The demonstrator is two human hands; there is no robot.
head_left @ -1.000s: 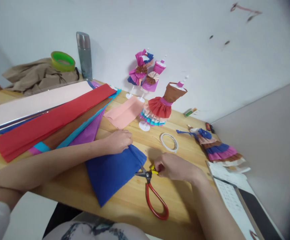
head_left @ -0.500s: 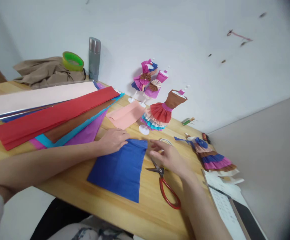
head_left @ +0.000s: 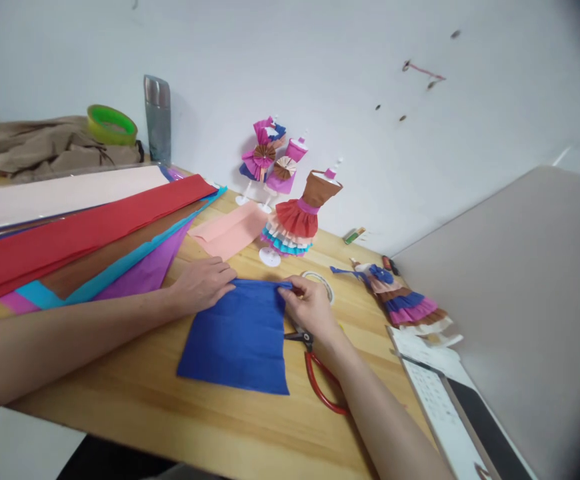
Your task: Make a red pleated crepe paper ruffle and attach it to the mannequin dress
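A sheet of blue crepe paper (head_left: 235, 340) lies on the wooden table in front of me, its far edge folded over in a narrow strip. At its far left corner, my left hand (head_left: 203, 283) grips the edge with curled fingers. My right hand (head_left: 310, 303) pinches the far right corner between thumb and fingers. Scissors with red handles (head_left: 317, 387) lie partly beneath my right wrist, blades apart and pointing toward the paper. Just behind that hand sits a white roll of tape (head_left: 326, 283), partly covered.
Folded crepe papers, with a red one (head_left: 95, 230) on top, spread over the left side. A peach sheet (head_left: 233, 230) and small dressed mannequins (head_left: 303, 207) stand farther back. At right are a paper dress (head_left: 405, 300) and a white board (head_left: 435, 400). A thermos (head_left: 157, 123) stands by the wall.
My right hand has closed on the paper's far right corner, where it was open beside it before. The far edge now looks folded and straighter. The view has shifted slightly to the right.
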